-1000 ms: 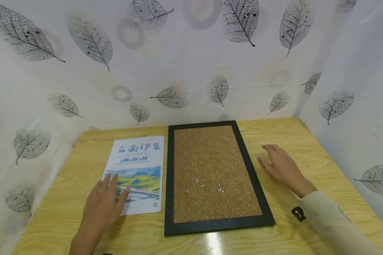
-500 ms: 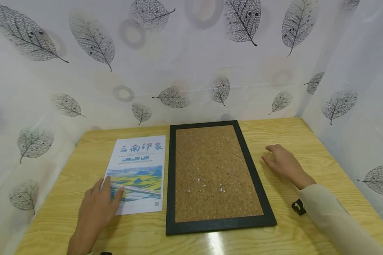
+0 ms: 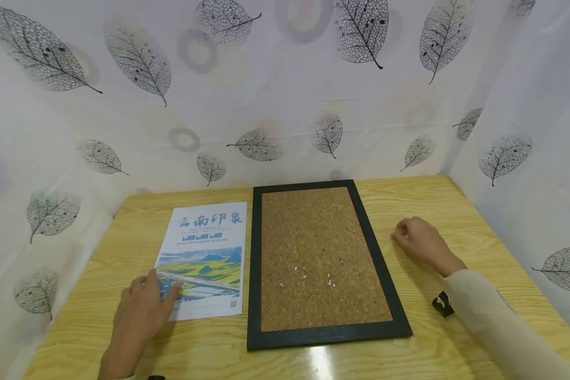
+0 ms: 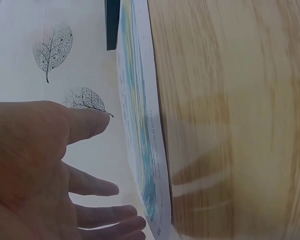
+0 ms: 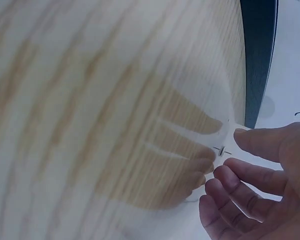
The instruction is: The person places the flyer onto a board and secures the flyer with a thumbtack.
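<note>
A printed poster (image 3: 209, 227) with a landscape picture lies flat on the wooden table. By its lower left corner my left hand (image 3: 140, 316) hovers with fingers relaxed; in the left wrist view its thumb stands apart from the fingers, with nothing between them. Right of the poster lies a cork board (image 3: 313, 237) in a black frame. Beyond the board's right side, my right hand (image 3: 423, 243) reaches down to the table, fingers bent. Seen from the right wrist, a tiny pushpin (image 5: 221, 150) is at the gap between thumb and index fingertips, which are still apart.
Several small white scraps (image 3: 330, 281) dot the lower half of the cork. A curtain (image 3: 285, 95) with leaf prints encloses the table (image 3: 209, 353) at the back and both sides. A black wrist-camera piece (image 3: 443, 304) sits under the right sleeve.
My right hand's index finger has bent in toward the thumb, narrowing the gap. My left hand has drawn slightly down and left, off the poster's picture.
</note>
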`<state>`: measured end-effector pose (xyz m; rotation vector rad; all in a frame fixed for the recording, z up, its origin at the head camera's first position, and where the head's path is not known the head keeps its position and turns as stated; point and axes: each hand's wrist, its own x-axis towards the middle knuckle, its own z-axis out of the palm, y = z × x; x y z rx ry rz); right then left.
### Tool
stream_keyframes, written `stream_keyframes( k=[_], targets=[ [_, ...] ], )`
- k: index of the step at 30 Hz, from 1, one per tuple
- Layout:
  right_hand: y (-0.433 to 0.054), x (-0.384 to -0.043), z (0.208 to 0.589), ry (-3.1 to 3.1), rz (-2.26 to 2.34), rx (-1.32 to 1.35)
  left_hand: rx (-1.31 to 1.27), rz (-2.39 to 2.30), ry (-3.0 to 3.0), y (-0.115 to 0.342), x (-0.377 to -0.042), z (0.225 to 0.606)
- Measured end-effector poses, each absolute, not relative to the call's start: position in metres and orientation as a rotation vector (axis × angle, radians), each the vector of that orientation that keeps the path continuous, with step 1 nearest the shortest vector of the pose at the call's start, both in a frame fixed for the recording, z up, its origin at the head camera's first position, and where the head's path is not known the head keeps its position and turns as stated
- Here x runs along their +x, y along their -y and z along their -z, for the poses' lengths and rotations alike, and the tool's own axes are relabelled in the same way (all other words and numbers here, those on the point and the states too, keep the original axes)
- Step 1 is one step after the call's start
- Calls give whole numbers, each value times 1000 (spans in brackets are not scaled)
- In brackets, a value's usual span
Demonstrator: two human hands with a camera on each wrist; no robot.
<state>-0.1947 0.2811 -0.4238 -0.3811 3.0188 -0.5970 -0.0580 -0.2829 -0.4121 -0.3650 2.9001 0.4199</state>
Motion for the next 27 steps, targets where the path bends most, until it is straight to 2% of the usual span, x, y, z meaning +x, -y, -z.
stream_keyframes(
  k=[27],
  targets=[
    [-283,-200,430,-3036,658,-313,-446,-428,-2772,296,-65,416]
  ],
)
